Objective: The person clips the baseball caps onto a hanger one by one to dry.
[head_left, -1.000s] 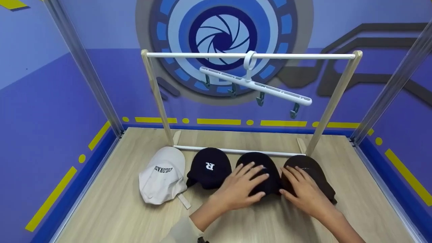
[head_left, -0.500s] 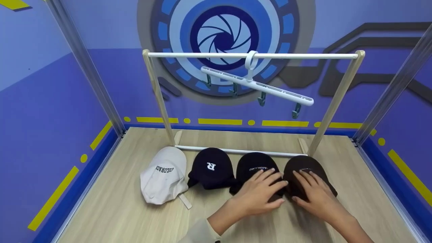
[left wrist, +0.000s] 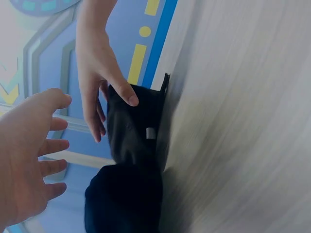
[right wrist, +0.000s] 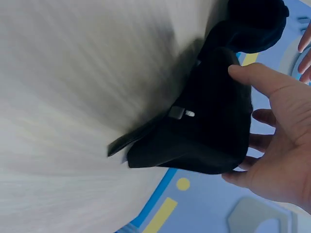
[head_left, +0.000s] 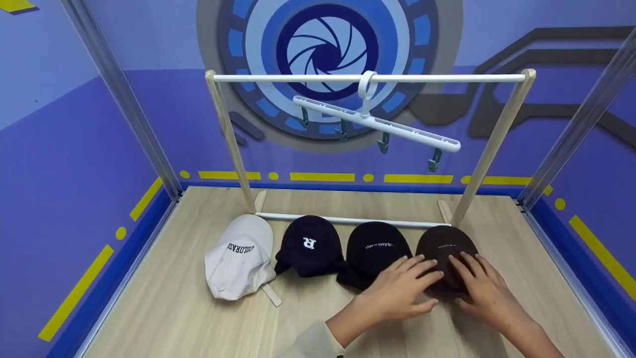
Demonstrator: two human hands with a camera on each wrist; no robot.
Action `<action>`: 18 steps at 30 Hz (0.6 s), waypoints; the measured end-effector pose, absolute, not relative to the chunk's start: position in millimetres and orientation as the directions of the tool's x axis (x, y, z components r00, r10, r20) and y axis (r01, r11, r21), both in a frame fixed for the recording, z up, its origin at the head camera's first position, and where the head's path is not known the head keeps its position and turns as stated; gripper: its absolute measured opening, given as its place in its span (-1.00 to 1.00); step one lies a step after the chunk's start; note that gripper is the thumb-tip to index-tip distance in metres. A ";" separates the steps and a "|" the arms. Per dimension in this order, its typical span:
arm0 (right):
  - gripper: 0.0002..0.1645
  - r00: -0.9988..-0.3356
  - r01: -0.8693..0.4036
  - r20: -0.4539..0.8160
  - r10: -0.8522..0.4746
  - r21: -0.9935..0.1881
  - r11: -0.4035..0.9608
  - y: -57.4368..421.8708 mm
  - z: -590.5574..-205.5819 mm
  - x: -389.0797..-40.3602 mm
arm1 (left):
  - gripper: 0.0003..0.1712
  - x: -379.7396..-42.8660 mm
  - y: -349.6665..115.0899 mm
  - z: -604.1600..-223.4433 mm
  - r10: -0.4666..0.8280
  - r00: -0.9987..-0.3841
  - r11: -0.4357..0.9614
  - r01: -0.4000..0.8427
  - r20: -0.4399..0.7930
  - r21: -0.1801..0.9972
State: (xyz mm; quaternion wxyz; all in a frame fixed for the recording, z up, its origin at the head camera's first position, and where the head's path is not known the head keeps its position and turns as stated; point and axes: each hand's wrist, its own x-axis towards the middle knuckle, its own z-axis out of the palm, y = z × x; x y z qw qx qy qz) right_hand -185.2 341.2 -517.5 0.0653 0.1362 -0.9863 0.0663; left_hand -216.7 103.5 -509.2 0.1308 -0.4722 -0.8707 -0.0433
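Note:
Four-in-a-row style baseball caps lie on the wooden table. The dark brown cap (head_left: 442, 237) is at the right end. My right hand (head_left: 489, 293) rests on its right side, fingers spread, thumb (right wrist: 250, 73) at its back edge. My left hand (head_left: 400, 291) reaches between the brown cap and the black cap (head_left: 370, 238), fingers extended and holding nothing; in the left wrist view a gap shows between its fingers and the caps. Further left are a dark cap with a white R (head_left: 300, 228) and a cream cap (head_left: 248, 226) with dark lettering.
Behind the caps stands a rack with wooden posts (head_left: 489, 154) and a white top bar (head_left: 288, 78). A white hanger (head_left: 407, 130) with several green clips hangs from it at a slant. Blue patterned panels (head_left: 84, 164) enclose the table.
My left hand has moved right, off the black cap towards the brown one. My right hand has shifted slightly right on the brown cap. The caps stay in about the same places.

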 end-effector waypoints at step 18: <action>-0.01 -0.867 -0.344 0.429 -0.253 -0.149 0.927 367.6 -548.3 -192.2 | -0.05 -219.5 167.9 -537.6 0.723 -0.583 0.619 0.785 0.371 0.026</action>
